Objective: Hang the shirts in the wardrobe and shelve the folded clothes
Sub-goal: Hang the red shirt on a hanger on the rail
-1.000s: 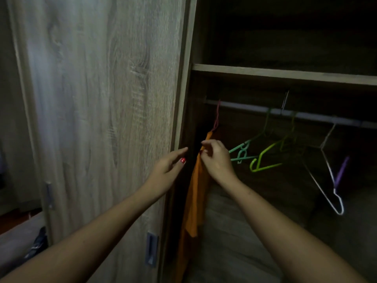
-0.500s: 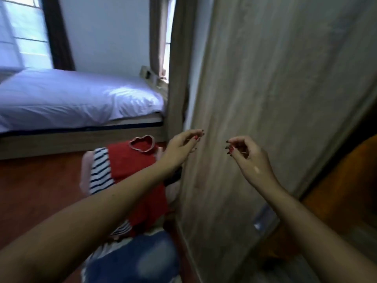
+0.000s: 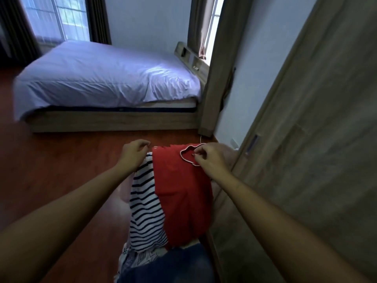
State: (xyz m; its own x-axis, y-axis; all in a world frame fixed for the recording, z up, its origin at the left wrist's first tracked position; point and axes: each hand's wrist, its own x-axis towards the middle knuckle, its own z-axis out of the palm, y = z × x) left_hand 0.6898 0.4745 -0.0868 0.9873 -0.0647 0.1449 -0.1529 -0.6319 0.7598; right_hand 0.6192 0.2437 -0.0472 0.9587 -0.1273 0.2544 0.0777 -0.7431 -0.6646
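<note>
A red shirt [image 3: 179, 193] with a white-trimmed collar lies on top of a pile of clothes on the floor. Under it a navy-and-white striped shirt [image 3: 144, 213] shows on the left. Blue denim [image 3: 169, 266] and a patterned white cloth [image 3: 138, 258] lie at the near end of the pile. My right hand [image 3: 208, 158] pinches the red shirt's collar. My left hand [image 3: 135, 153] has its fingers curled at the shirt's left shoulder corner; whether it grips the cloth is unclear. The wardrobe door [image 3: 306, 160] stands on the right, and the inside of the wardrobe is out of view.
A low bed [image 3: 106, 78] with a pale sheet stands ahead, beyond a strip of reddish wood floor [image 3: 61, 160]. A wooden post [image 3: 216, 82] and a white wall stand between the bed and the wardrobe. Curtained windows are at the back.
My view swung from the wardrobe's rail and the hung orange garment down to the pile on the floor. Both hands dropped from mid-air onto the red shirt's top edge.
</note>
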